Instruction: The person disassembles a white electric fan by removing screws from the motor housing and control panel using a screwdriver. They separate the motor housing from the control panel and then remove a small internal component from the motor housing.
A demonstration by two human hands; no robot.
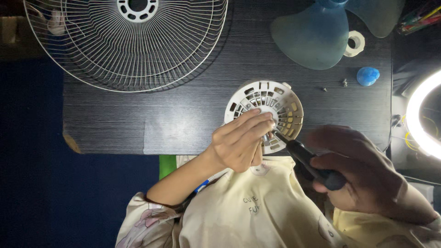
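A round white slotted fan motor cover (257, 94) rests at the near edge of the dark wooden table (183, 105). My left hand (241, 142) lies on its near side, fingers pressed together against the cover and steadying it. My right hand (363, 177) grips the black handle of a screwdriver (312, 165). The screwdriver's metal tip points up-left and meets the cover just beside my left fingertips.
A white wire fan grille (124, 41) lies at the back left. Translucent blue fan blades (317, 36), a white ring nut (356, 43), a blue cap (367, 76) and small loose screws (344, 82) sit at the back right. A glowing ring light (420, 119) stands at the right edge.
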